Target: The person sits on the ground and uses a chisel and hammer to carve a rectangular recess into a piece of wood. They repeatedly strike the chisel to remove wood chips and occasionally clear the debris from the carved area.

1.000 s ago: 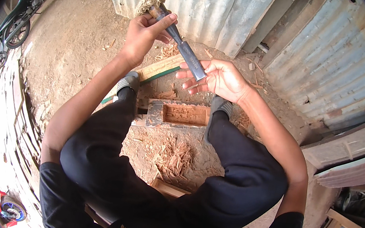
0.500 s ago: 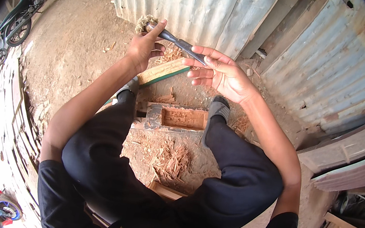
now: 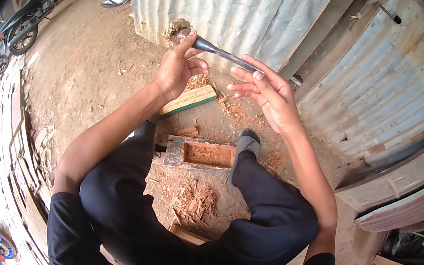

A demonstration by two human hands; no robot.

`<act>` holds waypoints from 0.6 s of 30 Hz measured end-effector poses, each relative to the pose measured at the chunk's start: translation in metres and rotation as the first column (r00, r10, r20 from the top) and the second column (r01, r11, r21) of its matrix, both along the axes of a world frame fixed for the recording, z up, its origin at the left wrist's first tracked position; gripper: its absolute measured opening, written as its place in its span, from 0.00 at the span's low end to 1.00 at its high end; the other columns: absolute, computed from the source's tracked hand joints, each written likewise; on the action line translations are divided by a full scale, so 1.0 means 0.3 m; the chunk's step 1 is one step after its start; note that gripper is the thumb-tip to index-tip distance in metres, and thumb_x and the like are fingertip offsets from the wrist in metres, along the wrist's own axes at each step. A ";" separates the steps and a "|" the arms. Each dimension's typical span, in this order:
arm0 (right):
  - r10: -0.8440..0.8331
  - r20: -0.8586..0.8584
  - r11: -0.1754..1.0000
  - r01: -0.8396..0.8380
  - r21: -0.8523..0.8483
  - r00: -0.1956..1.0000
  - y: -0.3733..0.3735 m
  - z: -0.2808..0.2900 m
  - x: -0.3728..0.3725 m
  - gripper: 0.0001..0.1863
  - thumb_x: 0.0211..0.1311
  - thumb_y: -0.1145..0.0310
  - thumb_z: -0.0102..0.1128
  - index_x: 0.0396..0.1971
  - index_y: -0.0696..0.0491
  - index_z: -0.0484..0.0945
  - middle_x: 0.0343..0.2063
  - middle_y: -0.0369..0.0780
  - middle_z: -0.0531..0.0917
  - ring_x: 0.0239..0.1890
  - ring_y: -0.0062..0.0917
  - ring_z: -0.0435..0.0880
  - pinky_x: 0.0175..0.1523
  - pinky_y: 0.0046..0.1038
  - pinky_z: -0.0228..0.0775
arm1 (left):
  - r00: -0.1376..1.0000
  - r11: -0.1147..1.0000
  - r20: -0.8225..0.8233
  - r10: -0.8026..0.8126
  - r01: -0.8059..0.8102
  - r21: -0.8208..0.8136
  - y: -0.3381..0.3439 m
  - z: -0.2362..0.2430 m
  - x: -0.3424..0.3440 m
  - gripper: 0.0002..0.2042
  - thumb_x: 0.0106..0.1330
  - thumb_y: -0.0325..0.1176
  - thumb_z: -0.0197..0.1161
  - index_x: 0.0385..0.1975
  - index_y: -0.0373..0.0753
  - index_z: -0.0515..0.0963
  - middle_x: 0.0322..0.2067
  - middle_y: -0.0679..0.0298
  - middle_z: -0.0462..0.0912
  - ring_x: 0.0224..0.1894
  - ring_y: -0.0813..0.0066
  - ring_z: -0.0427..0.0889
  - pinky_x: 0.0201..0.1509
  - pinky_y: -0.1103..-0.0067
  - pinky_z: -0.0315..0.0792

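I hold a dark chisel (image 3: 217,50) crosswise in front of me, its frayed, fibrous handle end (image 3: 176,30) at the upper left. My left hand (image 3: 176,72) is closed on the handle with thumb on top and lower fingers curled loosely. At the blade end, my right hand (image 3: 274,100) touches the steel with thumb and fingertips, its other fingers spread. Below, between my feet, lies a wooden block (image 3: 174,152) with a roughly cut rectangular recess, and wood shavings (image 3: 194,202) are heaped nearer me.
A green-edged plank (image 3: 189,98) lies beyond the block. Corrugated metal walls (image 3: 373,67) rise ahead and right, with panels (image 3: 392,176) stacked at right. Motorbikes (image 3: 23,35) line the left side. Another person's foot (image 3: 114,1) is at the top left.
The chisel has swung from steeply slanted to nearer level, its blade end moving up and right as my right hand rose and shifted right. My view has shifted slightly too.
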State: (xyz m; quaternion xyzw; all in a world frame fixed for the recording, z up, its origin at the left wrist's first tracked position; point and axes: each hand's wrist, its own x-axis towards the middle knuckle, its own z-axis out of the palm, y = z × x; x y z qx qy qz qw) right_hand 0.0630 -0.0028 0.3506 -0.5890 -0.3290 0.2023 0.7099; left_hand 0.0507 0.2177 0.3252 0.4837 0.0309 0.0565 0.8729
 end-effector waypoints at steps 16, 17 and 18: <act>0.124 -0.104 0.978 -0.104 0.183 0.987 0.015 0.008 -0.017 0.26 0.70 0.59 0.32 0.58 0.64 0.56 0.48 0.54 0.73 0.38 0.33 0.81 0.42 0.28 0.74 | 0.994 0.998 -0.097 0.043 -0.048 -0.047 -0.002 0.014 -0.011 0.19 0.61 0.53 0.54 0.28 0.41 0.70 0.23 0.67 0.76 0.16 0.83 0.68 0.24 0.81 0.70; 0.144 -0.116 0.974 -0.120 0.193 0.983 0.017 0.013 -0.021 0.26 0.70 0.59 0.32 0.58 0.64 0.56 0.49 0.54 0.73 0.38 0.33 0.81 0.42 0.29 0.74 | 0.991 0.997 -0.121 0.050 -0.057 -0.056 -0.007 0.011 -0.011 0.19 0.62 0.53 0.54 0.27 0.41 0.70 0.23 0.67 0.76 0.16 0.84 0.68 0.24 0.81 0.70; 0.163 -0.126 0.970 -0.136 0.203 0.978 0.017 0.019 -0.024 0.26 0.70 0.59 0.33 0.59 0.63 0.55 0.49 0.54 0.73 0.38 0.33 0.80 0.42 0.29 0.73 | 0.988 0.996 -0.144 0.056 -0.066 -0.065 -0.010 0.010 -0.010 0.18 0.62 0.53 0.54 0.27 0.41 0.70 0.23 0.67 0.76 0.16 0.84 0.68 0.24 0.81 0.70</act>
